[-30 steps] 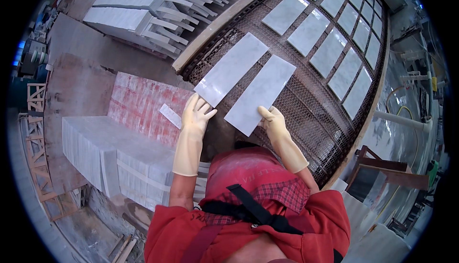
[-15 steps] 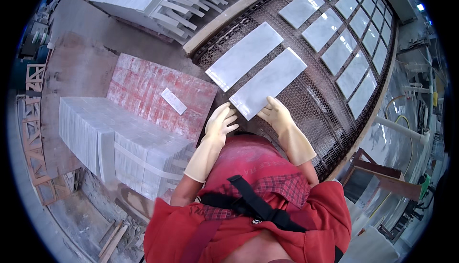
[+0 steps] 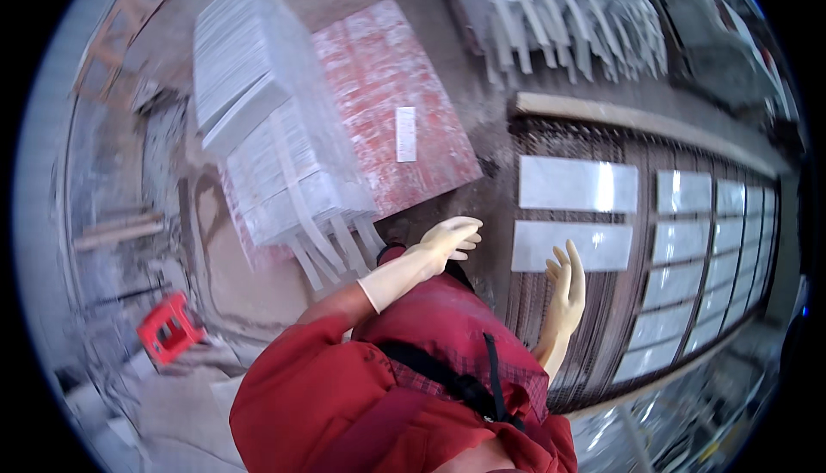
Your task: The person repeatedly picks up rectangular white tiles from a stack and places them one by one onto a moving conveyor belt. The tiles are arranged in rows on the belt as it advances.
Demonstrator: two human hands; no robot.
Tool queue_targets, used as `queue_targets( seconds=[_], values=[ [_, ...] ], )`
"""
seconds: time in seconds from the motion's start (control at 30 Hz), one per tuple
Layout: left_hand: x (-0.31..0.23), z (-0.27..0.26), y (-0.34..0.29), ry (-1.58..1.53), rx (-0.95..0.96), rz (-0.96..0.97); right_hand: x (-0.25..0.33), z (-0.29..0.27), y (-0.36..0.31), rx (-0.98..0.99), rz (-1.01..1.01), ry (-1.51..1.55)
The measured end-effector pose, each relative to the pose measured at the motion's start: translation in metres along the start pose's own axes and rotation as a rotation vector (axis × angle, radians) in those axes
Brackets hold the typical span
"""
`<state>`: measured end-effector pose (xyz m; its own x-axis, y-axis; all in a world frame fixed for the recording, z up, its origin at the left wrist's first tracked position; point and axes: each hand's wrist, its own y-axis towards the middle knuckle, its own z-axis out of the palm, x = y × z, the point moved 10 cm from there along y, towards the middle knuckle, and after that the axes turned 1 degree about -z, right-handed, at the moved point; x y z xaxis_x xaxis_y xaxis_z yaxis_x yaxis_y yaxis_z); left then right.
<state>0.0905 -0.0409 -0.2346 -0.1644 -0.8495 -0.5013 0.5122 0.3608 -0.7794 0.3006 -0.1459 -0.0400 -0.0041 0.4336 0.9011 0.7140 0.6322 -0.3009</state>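
Pale slab (image 3: 544, 245) nearest the person: where is it lying?

Flat on the brown belt (image 3: 594, 335), close to the belt's left end. A second slab (image 3: 578, 185) lies parallel on its far side, with a narrow gap between them.

And the right hand (image 3: 566, 290), in its cream glove?

Its fingers point away from the body, and their tips overlap the nearest slab in this view. That grip is loose, fingers stretched and a little apart; I can't tell whether they touch the stone.

What about the left hand (image 3: 453, 239)?

Hanging in front of the body, between the strapped stack (image 3: 288, 103) and the belt. Its fingers are relaxed, bent and slightly apart.

Anything else around them?

More slabs (image 3: 675, 287) sit in rows farther right on the belt. Over to the left, a small white strip (image 3: 405, 135) lies on the red-streaked board (image 3: 366, 60), beside the stack.
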Motion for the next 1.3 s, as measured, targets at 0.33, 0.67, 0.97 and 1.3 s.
queue_targets(
  seconds=[0.33,0.67,0.97,1.3],
  values=[
    [-0.113,-0.233,-0.100,0.511,-0.768,0.534,0.010,0.187,-0.017,0.586,0.017,-0.033],
    [-0.293,-0.544,-0.184,1.236,-1.509,0.473,0.022,0.290,-0.059,0.696,-0.017,-0.384],
    [-0.320,-0.591,-0.165,1.406,-1.337,0.060,-0.010,0.317,-0.060,0.645,0.111,-0.434],
    [-0.302,-0.604,-0.137,1.591,-1.023,0.032,-0.008,0.350,-0.061,0.682,0.228,-0.450]
  ],
)
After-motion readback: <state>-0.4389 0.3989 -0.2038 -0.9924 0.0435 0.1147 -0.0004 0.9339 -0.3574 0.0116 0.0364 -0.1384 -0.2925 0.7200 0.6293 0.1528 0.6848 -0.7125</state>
